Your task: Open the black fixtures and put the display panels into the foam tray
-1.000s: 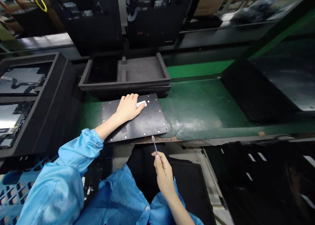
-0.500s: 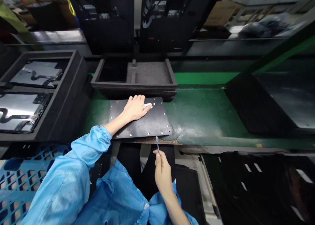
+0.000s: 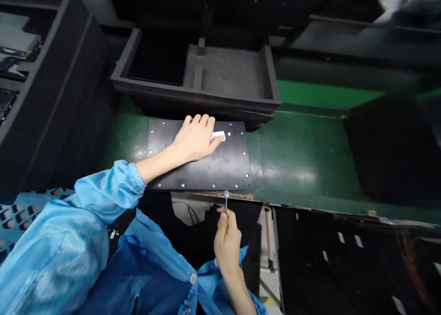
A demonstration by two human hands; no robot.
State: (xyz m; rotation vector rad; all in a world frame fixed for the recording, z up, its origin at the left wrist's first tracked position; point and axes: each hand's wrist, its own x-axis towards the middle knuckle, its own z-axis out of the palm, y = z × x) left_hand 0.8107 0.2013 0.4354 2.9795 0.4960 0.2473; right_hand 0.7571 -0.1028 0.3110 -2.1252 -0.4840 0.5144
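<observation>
A flat black plate [image 3: 220,168] with small holes along its edges lies on the green bench. My left hand [image 3: 196,138] rests on it palm down, fingers stretched forward and thumb out to the right beside a white label [image 3: 219,135]. Just below the plate's front edge, my right hand [image 3: 228,239] is closed around a thin metal tool with a small flat tip, like a spatula [image 3: 226,196]. That tip points up toward the plate's front right part; whether it touches the edge I cannot tell.
Behind the plate stands a dark foam tray [image 3: 196,92], with a black panel [image 3: 160,55] in its left compartment. Stacked foam trays [image 3: 65,76] rise at the left. A dark block [image 3: 386,149] sits at the right on the green bench [image 3: 303,154].
My view has tilted down and come nearer the plate, which looks squarer to me. The left hand stays on the plate and the right hand still holds the spatula near its front edge.
</observation>
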